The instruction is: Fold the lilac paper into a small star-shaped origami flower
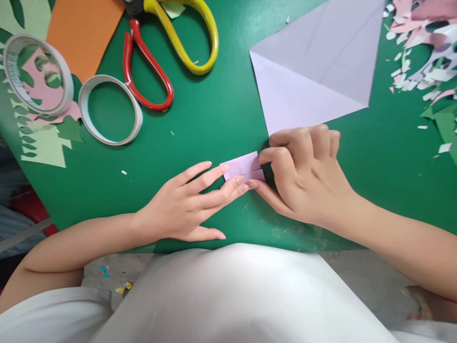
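Observation:
A small folded piece of lilac paper lies on the green table near its front edge, with crease lines across it. My left hand is spread flat, its fingertips resting on the left and lower parts of the paper. At the paper's right end, my right hand is closed, thumb at the lower corner and bent index finger at the upper one, gripping that end. Just beyond my right hand lies a larger lilac sheet, creased and partly folded over.
Scissors with red and yellow handles lie at the upper left. Beside them are two tape rolls, one nearer and one farther left, plus orange paper and green cut-outs. Paper scraps are heaped at the upper right.

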